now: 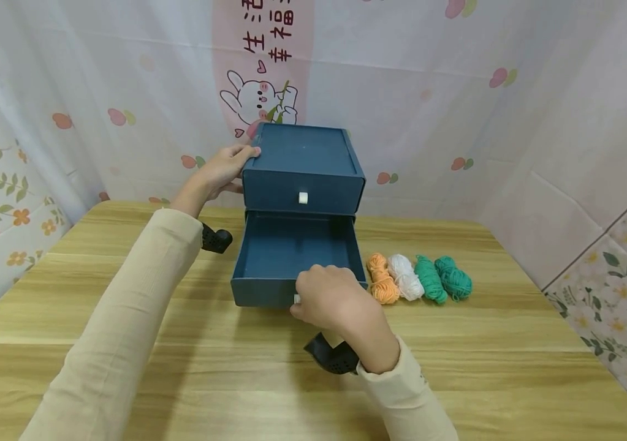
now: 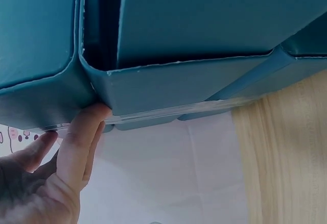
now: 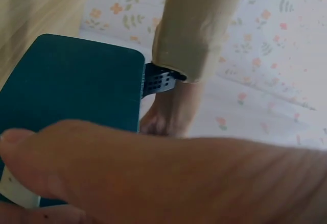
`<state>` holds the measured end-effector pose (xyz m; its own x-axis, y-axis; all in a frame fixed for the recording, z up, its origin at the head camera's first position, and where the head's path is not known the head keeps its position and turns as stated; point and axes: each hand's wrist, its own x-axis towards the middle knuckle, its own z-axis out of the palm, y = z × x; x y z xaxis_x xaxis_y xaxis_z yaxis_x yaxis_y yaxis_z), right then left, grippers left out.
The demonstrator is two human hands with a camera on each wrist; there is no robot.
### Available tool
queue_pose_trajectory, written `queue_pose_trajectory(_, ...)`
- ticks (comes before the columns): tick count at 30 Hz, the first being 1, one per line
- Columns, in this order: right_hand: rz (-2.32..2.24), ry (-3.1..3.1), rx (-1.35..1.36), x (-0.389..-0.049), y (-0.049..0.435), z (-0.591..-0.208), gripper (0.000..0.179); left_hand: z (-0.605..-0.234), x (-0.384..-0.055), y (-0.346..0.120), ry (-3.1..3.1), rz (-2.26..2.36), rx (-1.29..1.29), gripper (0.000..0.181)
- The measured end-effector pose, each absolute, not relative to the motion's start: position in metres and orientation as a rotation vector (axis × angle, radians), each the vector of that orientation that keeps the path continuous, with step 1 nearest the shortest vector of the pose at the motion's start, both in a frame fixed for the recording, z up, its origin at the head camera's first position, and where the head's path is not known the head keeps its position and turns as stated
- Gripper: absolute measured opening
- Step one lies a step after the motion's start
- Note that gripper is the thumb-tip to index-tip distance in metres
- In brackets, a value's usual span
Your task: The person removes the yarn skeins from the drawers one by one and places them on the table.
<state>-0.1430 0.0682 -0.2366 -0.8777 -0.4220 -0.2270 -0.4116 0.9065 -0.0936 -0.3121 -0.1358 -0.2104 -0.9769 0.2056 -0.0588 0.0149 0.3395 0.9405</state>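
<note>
A dark blue two-tier drawer cabinet (image 1: 304, 150) stands on the table. Its upper drawer (image 1: 274, 190), with a white knob (image 1: 303, 198), is closed; the lower drawer (image 1: 263, 293) is pulled out, and its bare inside floor shows. My left hand (image 1: 225, 168) rests on the cabinet's left side, thumb over the top edge and fingers against the side. The left wrist view shows those fingers (image 2: 76, 145) fairly straight on the side panel. At the lower drawer's front, my right hand (image 1: 338, 300) pinches the white knob (image 3: 18, 191), partly hidden by thumb and fingers.
Right of the open drawer lie an orange yarn skein (image 1: 382, 278), a white skein (image 1: 406, 277) and two green skeins (image 1: 431, 280) in a row. The wooden table (image 1: 208, 367) backs onto a patterned curtain (image 1: 412, 122). Black wrist devices (image 1: 335, 355) hang by both wrists.
</note>
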Motion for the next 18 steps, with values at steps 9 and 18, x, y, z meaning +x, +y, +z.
queue_pose_trajectory(9,-0.058,2.935,-0.661,-0.147,0.072,-0.234,0.043,-0.211,-0.311,-0.136,2.449,1.707,0.233,0.061)
queue_pose_trajectory(18,-0.063,2.998,-0.649,-0.165,0.074,-0.24,0.043,-0.21,-0.31,-0.136,2.457,1.695,0.244,0.059)
